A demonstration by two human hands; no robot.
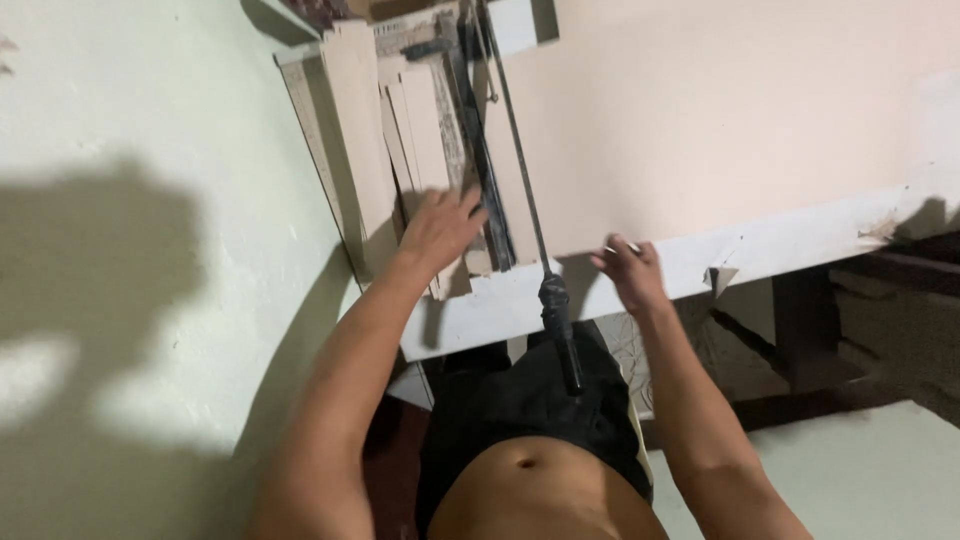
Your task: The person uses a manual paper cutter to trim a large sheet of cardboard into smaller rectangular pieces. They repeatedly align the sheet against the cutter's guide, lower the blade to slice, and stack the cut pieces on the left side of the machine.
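Pale green walls surround a desk (780, 250) carrying a large pinkish tile (720, 110). Left hand (440, 228) lies flat, fingers (462, 205) spread and released, on narrow cut tile strips (425, 140) beside a manual cutter's rail (515, 130). Right hand (628, 272) pinches a small pale object, too small to identify, at the tile's near edge. Between both hands, the cutter's black handle (560, 330) overhangs the desk.

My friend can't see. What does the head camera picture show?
A person stands at a work table, left hand pressing on a stack of tile strips, right hand at the edge of a big pale tile. A long black-handled cutter bar lies between both hands.
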